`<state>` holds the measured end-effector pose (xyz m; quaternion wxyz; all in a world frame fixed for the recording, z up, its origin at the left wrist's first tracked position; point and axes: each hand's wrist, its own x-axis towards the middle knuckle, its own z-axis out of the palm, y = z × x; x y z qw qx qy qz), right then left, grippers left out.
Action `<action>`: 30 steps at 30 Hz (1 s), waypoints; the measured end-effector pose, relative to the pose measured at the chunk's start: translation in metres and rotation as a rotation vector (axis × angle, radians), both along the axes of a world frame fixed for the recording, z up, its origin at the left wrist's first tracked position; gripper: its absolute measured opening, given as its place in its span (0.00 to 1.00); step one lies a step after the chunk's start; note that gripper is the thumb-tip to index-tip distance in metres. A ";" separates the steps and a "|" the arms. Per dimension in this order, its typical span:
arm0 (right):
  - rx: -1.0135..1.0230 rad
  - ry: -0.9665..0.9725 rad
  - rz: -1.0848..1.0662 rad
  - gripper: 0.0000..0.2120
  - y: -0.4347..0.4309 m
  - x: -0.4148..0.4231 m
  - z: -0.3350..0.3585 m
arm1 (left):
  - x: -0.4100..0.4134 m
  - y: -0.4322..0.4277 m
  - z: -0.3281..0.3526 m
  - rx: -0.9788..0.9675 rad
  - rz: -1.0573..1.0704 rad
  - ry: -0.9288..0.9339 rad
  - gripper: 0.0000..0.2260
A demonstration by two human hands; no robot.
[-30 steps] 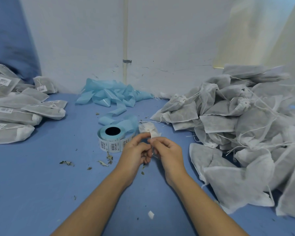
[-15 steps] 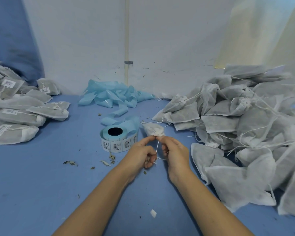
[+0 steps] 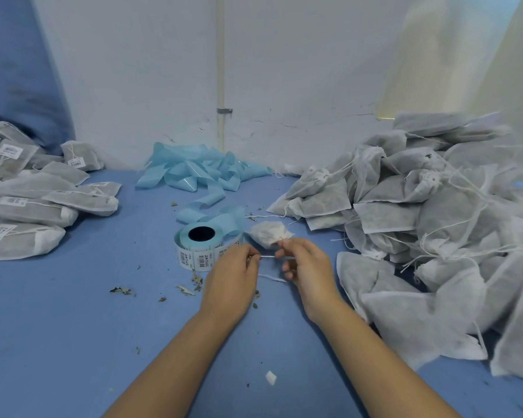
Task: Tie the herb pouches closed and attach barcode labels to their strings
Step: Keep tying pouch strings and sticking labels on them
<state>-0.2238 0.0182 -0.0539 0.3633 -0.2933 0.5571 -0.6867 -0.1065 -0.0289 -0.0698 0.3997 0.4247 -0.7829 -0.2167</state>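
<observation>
Nearest the viewer, a small white paper scrap (image 3: pixel 271 377) lies on the blue table (image 3: pixel 58 327) between the two forearms. Beyond it, the left hand (image 3: pixel 231 274) and the right hand (image 3: pixel 310 267) each pinch an end of a thin white string (image 3: pixel 267 256), drawn taut between the fingertips. The string runs to the herb pouch (image 3: pixel 267 233) — white, gathered, fibrous at its neck — which sits just past the right hand's fingers. Dried leaf fragments (image 3: pixel 184 290) are scattered to the left of the hands. Just beside the left hand stands the label roll (image 3: pixel 203 247), blue-backed, its white labels bearing barcodes and short printed characters too small to read. At left lies a stack of labelled pouches (image 3: pixel 27 206) with barcode tags; at right, a heap of untagged pouches (image 3: pixel 429 224) — grey-white, with loose strings. Farthest, spent blue backing tape (image 3: pixel 200 171) lies piled against the white wall (image 3: pixel 284 70).
</observation>
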 end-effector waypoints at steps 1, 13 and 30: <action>0.017 0.141 -0.042 0.07 0.000 0.000 -0.002 | 0.002 -0.001 0.000 -0.066 0.054 -0.096 0.08; 0.040 0.976 -0.194 0.07 0.002 0.012 -0.009 | -0.006 0.017 0.008 -0.277 -0.005 -0.243 0.08; 0.066 1.233 -0.079 0.29 0.005 0.014 -0.015 | -0.009 0.009 0.012 0.049 -0.237 0.403 0.08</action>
